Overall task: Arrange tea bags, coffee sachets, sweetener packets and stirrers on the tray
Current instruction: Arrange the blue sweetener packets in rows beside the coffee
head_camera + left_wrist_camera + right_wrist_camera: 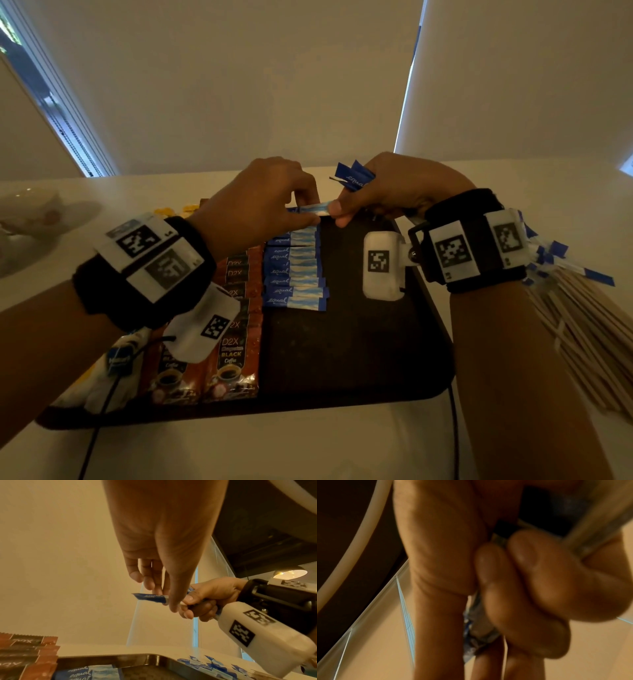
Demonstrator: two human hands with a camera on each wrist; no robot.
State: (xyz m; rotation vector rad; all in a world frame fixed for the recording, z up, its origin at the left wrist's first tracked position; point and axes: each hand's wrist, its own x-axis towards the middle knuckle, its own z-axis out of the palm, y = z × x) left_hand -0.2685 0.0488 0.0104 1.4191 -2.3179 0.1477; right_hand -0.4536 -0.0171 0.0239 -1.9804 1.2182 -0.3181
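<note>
A dark tray (359, 342) holds a column of blue "equal" sweetener packets (294, 274), with D2X coffee sachets (236, 356) in rows to its left. White tea bags (116, 363) lie at the tray's near left. Above the far end of the column, my left hand (305, 205) pinches one sweetener packet (317, 208) by its left part. My right hand (337, 214) pinches the same packet's right end and grips a bunch of sweetener packets (352, 174) in its fist. The left wrist view shows the shared packet (149, 597) level between both hands. Wooden stirrers (582, 325) lie right of the tray.
Loose sweetener packets (555, 253) lie on the white table by the stirrers, outside the tray rim (154, 657). A cup on a saucer (30, 212) stands at the far left. Small yellow items (171, 209) sit behind the tray. A black cable (89, 452) hangs over the near edge.
</note>
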